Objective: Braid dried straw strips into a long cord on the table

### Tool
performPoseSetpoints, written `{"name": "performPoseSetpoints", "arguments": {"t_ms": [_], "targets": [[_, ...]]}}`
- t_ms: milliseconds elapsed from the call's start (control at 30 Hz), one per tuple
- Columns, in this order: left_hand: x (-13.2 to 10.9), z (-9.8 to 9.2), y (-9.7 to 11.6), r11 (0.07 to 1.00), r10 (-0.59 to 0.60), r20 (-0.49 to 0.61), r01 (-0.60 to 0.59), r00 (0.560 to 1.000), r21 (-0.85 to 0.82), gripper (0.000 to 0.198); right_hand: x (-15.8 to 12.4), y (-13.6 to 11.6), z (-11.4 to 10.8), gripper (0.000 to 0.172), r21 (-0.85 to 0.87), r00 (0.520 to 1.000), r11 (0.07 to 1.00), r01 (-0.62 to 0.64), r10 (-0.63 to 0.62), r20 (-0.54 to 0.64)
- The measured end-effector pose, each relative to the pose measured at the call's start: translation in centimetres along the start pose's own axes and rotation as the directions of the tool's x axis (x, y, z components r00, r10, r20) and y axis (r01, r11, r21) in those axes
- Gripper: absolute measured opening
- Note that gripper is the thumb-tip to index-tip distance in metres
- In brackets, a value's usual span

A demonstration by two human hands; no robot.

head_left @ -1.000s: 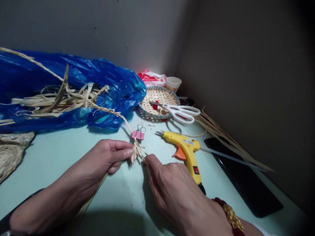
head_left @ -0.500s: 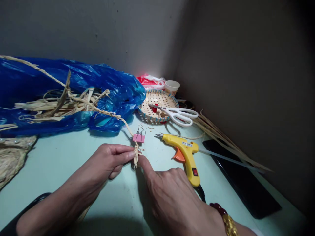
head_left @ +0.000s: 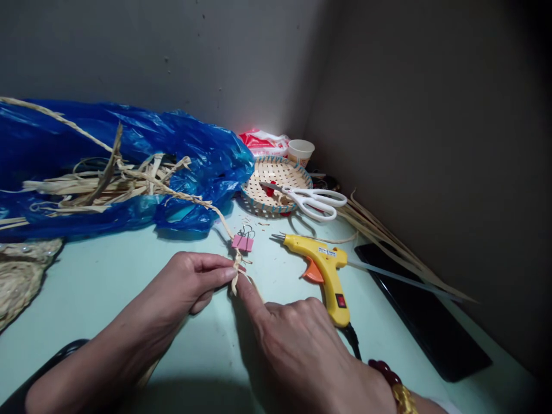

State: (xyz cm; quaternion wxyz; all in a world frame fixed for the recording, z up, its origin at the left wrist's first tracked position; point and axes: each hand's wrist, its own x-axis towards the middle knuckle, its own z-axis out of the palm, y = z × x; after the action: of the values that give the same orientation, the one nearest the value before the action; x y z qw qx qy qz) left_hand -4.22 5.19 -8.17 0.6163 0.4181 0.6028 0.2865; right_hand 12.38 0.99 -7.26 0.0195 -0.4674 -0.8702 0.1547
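Head view: left hand [head_left: 190,282] grip clamped on straw braid [head_left: 235,280], long axis running toward 11 o'clock. Right hand [head_left: 297,339] forefinger touches it from 5 o'clock; its grip cannot be told.

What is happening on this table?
A person works a straw braid with both hands. The left hand pinches it close to a pink binder clip clamped on the strand, while the right hand has its forefinger against the loose ends. A yellow glue gun lies untouched beside the right hand; scissors rest across a woven tray behind.
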Motion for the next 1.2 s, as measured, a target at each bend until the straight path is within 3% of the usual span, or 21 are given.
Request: {"name": "performPoseSetpoints", "arguments": {"t_ms": [100,233,333,500,700,867,967,1200], "targets": [[-0.1,0.3,0.3,1.0,0.008,-0.024,-0.009,1.0,-0.01,0.026,-0.1,-0.2,-0.1,0.05,-0.033,0.999,0.999,-0.016,0.018,0.039],[-0.2,0.3,0.4,1.0,0.006,-0.028,-0.006,1.0,-0.022,0.026,-0.3,0.2,-0.8,0.022,0.056,0.992,0.996,-0.066,0.072,-0.106],[-0.2,0.1,0.3,0.999,0.044,-0.001,-0.044,0.999,-0.026,0.022,-0.2,0.8,-1.6,0.022,0.068,0.971,0.991,-0.112,0.124,-0.205],[-0.6,-0.1,0.2,0.996,0.083,0.078,-0.08,0.993,-0.045,0.013,0.5,1.4,-2.1,0.022,0.211,0.988,0.974,-0.083,0.108,-0.108],[-0.6,0.4,0.0,0.994,0.073,-0.007,-0.072,0.997,0.08,0.014,0.4,1.0,-2.3,0.022,0.247,0.979,0.961,-0.123,0.158,-0.127],[-0.6,0.9,0.0,0.897,0.276,-0.054,-0.237,0.96,0.372,0.016,0.2,1.0,-2.2,0.024,0.347,0.98,0.927,-0.143,0.182,-0.082],[-0.7,1.0,0.0,0.843,0.328,-0.046,-0.27,0.944,0.465,0.019,-0.1,0.9,-2.0,0.024,0.396,0.98,0.908,-0.14,0.185,-0.077],[-0.4,0.7,-0.1,0.866,0.323,-0.027,-0.283,0.946,0.413,0.015,-0.7,-0.2,-1.3,0.024,0.458,0.977,0.885,-0.08,0.161,-0.14]]}}
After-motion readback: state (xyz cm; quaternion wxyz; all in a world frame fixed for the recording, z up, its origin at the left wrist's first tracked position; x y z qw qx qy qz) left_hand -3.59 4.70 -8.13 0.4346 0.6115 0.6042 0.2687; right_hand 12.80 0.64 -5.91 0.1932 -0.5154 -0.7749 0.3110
